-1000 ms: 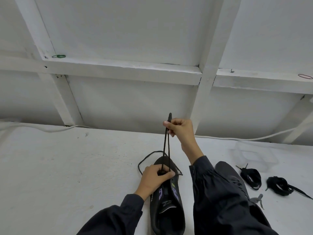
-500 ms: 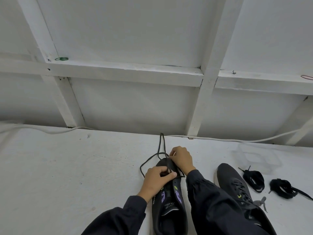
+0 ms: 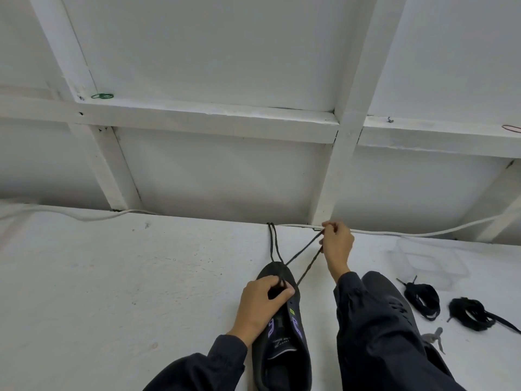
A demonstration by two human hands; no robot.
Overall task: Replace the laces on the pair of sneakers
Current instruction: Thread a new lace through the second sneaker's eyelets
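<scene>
1. Lying on a white painted rail in the upper left of the frame is a green rubber band. Below it a white cable runs along the back edge of the white, scuffed table.
2. The left hand, lower centre, sits on the front of a black sneaker, with thumb and curled fingers pinching the lace at the eyelets.
3. The sneaker lies flat on the table, toe toward the wall. Purple marks flank the tongue, and a small green diamond outline shows on the right side. The white print on the insole is too small to read.
4. Two strands of the black lace slant tight up to the right. Two more lie past the toe toward the wall.
5. The right hand, right of centre near the wall, grasps those slanting strands in curled fingers.
6. A second sneaker lies lower right, partly hidden by the dark sleeve.
7. Two lace bundles lie beside it, with a clear plastic tub behind them.
8. A red rubber band rests on the rail at the right edge.
9. The wall is white panels crossed by white beams.
</scene>
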